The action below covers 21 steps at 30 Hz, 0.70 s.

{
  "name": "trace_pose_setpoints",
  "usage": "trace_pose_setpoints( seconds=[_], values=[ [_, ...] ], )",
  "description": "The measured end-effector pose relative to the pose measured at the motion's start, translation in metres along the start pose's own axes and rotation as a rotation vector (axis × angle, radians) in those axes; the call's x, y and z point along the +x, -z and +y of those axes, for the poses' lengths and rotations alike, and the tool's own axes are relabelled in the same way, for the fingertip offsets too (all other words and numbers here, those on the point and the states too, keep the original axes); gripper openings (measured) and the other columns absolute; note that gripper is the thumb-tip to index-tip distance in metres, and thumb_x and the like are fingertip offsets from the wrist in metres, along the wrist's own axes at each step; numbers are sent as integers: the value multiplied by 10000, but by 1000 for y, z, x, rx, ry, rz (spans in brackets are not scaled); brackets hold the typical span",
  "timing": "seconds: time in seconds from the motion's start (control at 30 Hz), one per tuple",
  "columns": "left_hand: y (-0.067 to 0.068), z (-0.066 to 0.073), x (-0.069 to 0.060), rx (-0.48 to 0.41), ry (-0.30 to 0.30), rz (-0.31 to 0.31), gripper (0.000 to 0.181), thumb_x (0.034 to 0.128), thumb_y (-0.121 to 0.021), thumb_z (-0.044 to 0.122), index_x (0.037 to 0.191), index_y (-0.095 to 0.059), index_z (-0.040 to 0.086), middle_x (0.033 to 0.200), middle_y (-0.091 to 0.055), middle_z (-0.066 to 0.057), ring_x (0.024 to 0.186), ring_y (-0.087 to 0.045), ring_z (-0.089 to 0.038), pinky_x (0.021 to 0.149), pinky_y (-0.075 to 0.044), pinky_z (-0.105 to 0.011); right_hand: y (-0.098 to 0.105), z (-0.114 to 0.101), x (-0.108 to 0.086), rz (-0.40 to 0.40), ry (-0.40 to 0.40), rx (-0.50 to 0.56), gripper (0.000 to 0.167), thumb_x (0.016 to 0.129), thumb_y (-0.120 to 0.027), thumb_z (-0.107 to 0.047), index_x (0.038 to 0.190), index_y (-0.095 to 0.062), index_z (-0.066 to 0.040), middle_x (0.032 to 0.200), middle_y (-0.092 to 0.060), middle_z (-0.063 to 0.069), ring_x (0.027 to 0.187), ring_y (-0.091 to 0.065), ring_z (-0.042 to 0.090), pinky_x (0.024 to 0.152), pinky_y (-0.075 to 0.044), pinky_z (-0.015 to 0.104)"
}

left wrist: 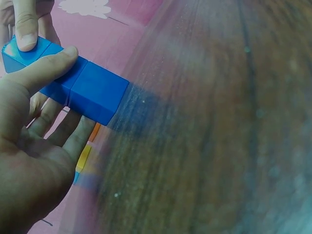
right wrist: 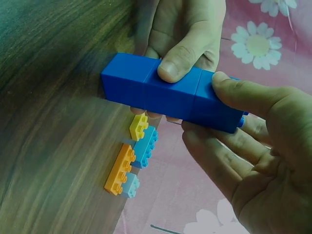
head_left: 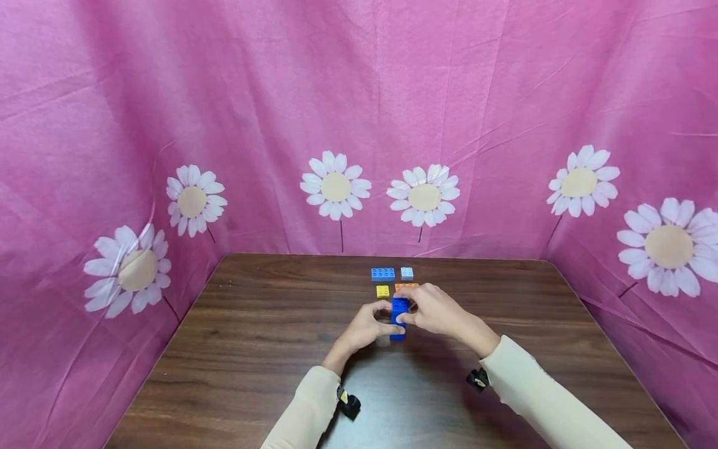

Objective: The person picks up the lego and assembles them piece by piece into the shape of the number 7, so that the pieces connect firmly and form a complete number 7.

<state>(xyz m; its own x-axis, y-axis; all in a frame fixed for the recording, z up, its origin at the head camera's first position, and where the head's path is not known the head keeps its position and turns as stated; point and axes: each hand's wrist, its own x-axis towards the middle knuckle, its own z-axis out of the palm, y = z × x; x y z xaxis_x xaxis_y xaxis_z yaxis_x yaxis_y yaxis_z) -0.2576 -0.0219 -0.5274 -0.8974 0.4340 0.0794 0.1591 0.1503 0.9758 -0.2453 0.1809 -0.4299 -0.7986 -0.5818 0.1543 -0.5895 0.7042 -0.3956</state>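
A tower of three dark blue building bricks (right wrist: 170,100), stacked end to end, stands upright between the two hands, its lower end at or close to the wooden tabletop. My left hand (head_left: 364,325) grips the tower around its middle, thumb on the near side and fingers behind. Higher up, my right hand (head_left: 440,308) holds the top brick between thumb and fingers. Studs show on the tower's upper end in the head view. In the right wrist view, the seams between the bricks look closed.
Behind the hands lie a yellow brick (head_left: 382,291), an orange brick (head_left: 405,286) partly covered by the right hand, a longer light blue brick (head_left: 383,274) and a small pale blue brick (head_left: 406,273). A pink flowered curtain (head_left: 381,93) surrounds the table's back and sides.
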Motion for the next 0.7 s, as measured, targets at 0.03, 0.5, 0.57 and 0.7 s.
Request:
trace_pose_setpoints(
  seconds=[0.03,0.5,0.57,0.7],
  values=[
    [0,0,0,3,0,-2,291,873,-887,154,1129,-764,93,1096,-773,-16,950,-669,-81,852,-558,-238,0,0,0,1,-6,0,380,905,-874,-236,1211,-745,-51,981,-794,22,742,-641,10,684,-579,239],
    [1,3,1,26,4,12,290,867,-893,155,1115,-764,79,1093,-776,-47,966,-642,-82,885,-521,-247,-2,-4,-3,23,-48,7,409,913,-865,-210,1258,-733,-33,1033,-809,77,822,-764,111,717,-642,308],
    [0,2,0,21,8,13,289,867,-890,147,1116,-763,74,1092,-776,-50,963,-644,-87,877,-525,-242,-3,-4,-3,22,-50,13,410,915,-863,-208,1262,-731,-33,1042,-808,82,824,-767,113,718,-642,305],
    [-1,1,0,10,9,16,286,871,-886,135,1121,-763,70,1095,-776,-49,963,-648,-88,875,-531,-239,-4,-5,-3,21,-55,19,408,915,-863,-205,1262,-731,-34,1052,-807,88,823,-771,117,717,-643,304]
  ],
)
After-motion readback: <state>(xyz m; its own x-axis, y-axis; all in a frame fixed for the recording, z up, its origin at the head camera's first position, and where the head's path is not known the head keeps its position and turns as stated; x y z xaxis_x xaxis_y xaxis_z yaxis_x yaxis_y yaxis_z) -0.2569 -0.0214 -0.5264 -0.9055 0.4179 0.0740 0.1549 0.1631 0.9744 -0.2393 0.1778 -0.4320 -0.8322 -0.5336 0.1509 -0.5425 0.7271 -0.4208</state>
